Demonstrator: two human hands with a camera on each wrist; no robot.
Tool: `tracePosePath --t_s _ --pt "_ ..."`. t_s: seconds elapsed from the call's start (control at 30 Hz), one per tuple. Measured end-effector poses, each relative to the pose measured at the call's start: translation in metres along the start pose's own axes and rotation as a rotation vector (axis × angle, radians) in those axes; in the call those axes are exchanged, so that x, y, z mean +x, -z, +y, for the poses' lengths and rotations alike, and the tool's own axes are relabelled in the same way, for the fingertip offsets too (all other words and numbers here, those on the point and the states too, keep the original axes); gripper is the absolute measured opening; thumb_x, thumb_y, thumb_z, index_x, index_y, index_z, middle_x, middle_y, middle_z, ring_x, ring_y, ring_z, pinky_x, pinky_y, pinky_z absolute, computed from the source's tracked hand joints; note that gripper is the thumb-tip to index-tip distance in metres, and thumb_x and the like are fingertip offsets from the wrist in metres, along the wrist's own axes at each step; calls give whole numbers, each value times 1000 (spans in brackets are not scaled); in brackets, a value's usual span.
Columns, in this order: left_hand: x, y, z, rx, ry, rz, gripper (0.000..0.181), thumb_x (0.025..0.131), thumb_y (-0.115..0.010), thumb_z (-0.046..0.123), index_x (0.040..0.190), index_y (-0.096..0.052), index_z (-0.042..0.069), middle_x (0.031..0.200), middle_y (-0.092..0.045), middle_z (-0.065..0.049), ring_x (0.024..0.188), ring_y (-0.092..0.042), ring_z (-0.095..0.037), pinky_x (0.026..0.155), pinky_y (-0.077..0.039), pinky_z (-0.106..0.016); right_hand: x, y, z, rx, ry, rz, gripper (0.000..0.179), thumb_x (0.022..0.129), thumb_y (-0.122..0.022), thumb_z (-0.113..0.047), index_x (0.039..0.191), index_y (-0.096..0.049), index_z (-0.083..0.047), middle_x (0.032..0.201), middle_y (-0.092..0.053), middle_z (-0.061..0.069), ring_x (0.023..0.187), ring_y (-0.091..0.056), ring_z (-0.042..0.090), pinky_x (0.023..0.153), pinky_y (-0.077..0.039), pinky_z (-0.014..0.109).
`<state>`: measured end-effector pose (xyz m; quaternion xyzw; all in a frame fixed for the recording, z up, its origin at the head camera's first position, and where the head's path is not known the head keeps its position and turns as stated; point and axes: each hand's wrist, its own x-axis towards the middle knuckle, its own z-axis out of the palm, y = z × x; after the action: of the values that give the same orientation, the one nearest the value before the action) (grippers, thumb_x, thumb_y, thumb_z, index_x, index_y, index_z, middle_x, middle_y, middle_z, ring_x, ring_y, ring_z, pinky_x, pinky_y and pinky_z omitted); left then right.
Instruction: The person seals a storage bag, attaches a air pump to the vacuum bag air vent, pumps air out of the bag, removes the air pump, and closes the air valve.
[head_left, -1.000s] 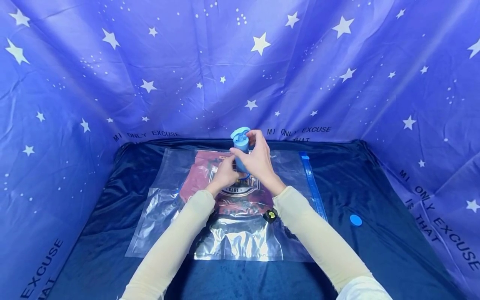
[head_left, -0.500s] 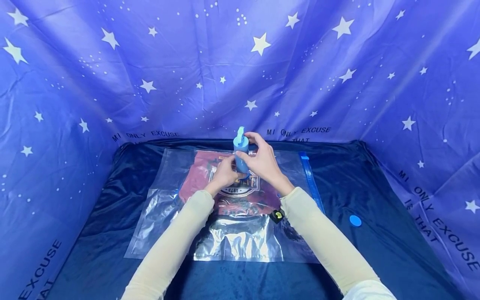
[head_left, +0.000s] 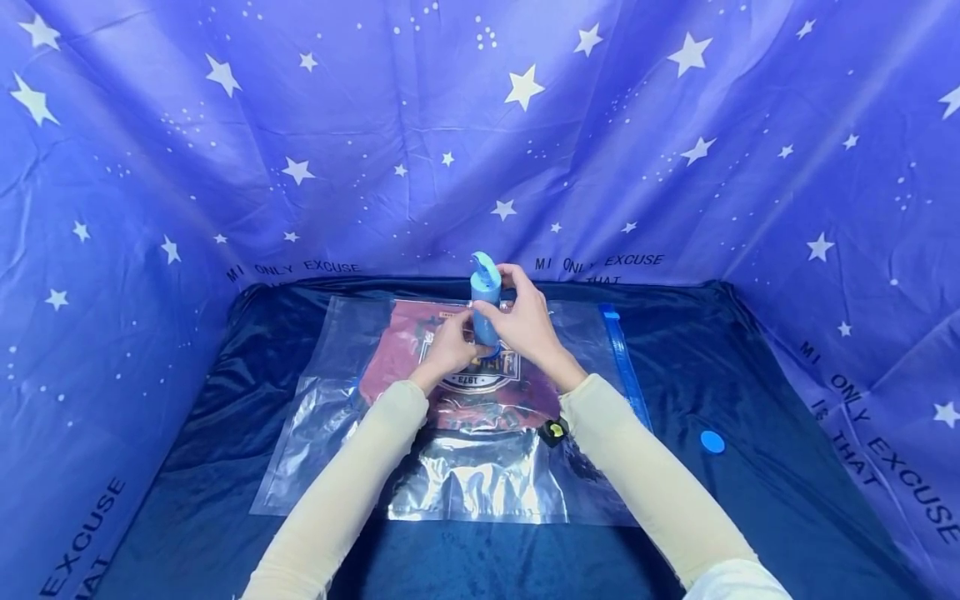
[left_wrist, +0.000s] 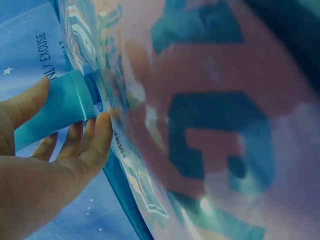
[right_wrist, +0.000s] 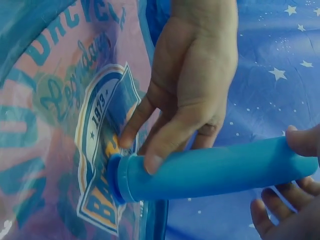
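Observation:
A blue hand pump (head_left: pixel 486 300) stands upright on a clear plastic storage bag (head_left: pixel 487 492) that has a red printed garment (head_left: pixel 390 358) inside. My left hand (head_left: pixel 452 346) holds the pump low down, its fingertips right at the base by the bag in the left wrist view. Higher up, my right hand (head_left: pixel 528 321) grips the pump with thumb and fingers on either side. The pump's light blue top handle (head_left: pixel 484 265) is turned at an angle. In the right wrist view, the pump's wide end (right_wrist: pixel 127 177) meets the bag over the garment's badge print.
A flat blue disc (head_left: pixel 712 442) lies on the dark blue cloth (head_left: pixel 750 500) at the right. The bag's blue zip strip (head_left: pixel 622 350) runs along its right side. Beside the right sleeve is a small black item (head_left: pixel 553 431) with a yellow-green spot. Starry purple curtains (head_left: pixel 480 125) surround the cloth.
The pump's top handle has turned from lying crosswise to nearly edge-on, then slightly back. My right hand has shifted its grip slightly and its forearm has swung outward. My left hand stays put.

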<state>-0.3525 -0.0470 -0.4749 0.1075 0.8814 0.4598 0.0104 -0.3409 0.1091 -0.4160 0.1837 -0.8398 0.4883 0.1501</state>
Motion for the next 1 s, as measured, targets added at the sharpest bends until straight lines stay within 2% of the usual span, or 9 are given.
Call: tracePosePath --t_s 0.13,0.23,0.3,0.43,0.53,0.6,0.8,0.9,1.0 --pt "-1 -1 2 24 -2 9 57 83 -89 5 134 -65 1 123 -72 -18 111 -70 -34 101 -53 -42 -1 5 1 41 8 -56 64 96 -78 -14 151 -46 -4 136 -64 20 110 -63 31 86 -54 45" --pt "-1 0 3 59 16 5 59 84 -87 7 137 -63 1 127 -70 -19 116 -67 -36 104 -51 -45 -1 4 1 35 -7 -67 73 94 -82 -21 154 -43 -5 138 -60 18 104 -64 33 85 -56 47" --pt "-2 0 3 73 30 2 59 84 -87 8 138 -63 0 129 -69 -19 120 -64 -38 107 -49 -46 -1 1 1 2 -23 -49 77 91 -85 -28 152 -43 -6 135 -56 16 108 -62 31 85 -58 45" --pt "-1 0 2 60 27 -3 58 84 -88 8 136 -63 0 129 -70 -20 117 -67 -37 105 -51 -45 -1 -4 -1 -72 -42 20 67 89 -88 -34 139 -53 -5 125 -58 12 114 -54 30 92 -50 42" --pt "0 -2 2 30 16 -12 58 84 -89 6 135 -63 1 127 -70 -19 113 -69 -35 101 -53 -42 -2 -4 -3 -80 -53 57 57 90 -87 -30 132 -59 -4 122 -62 13 116 -54 32 94 -44 47" --pt "1 -3 1 15 14 -14 57 84 -89 6 135 -64 1 125 -71 -19 113 -69 -35 100 -54 -42 -3 -1 -3 -71 -58 55 55 91 -86 -27 134 -60 -4 123 -64 14 113 -57 34 92 -46 48" --pt "2 -3 1 -8 35 -14 57 83 -89 3 135 -65 2 125 -71 -19 113 -70 -35 101 -54 -43 -5 6 1 21 -36 -18 59 97 -78 -14 149 -51 -4 139 -62 20 123 -62 32 92 -56 47" --pt "1 -4 1 15 46 -9 58 84 -88 5 136 -64 2 125 -71 -19 111 -69 -34 100 -54 -43 -4 4 2 34 -28 -23 67 94 -82 -19 150 -48 -5 140 -60 19 125 -60 30 91 -58 46" --pt "0 -5 1 34 56 -6 58 85 -88 8 136 -63 0 127 -70 -20 111 -68 -35 99 -54 -44 -3 -1 4 -14 -32 8 75 88 -88 -30 147 -49 -5 133 -57 15 120 -57 27 89 -57 41"
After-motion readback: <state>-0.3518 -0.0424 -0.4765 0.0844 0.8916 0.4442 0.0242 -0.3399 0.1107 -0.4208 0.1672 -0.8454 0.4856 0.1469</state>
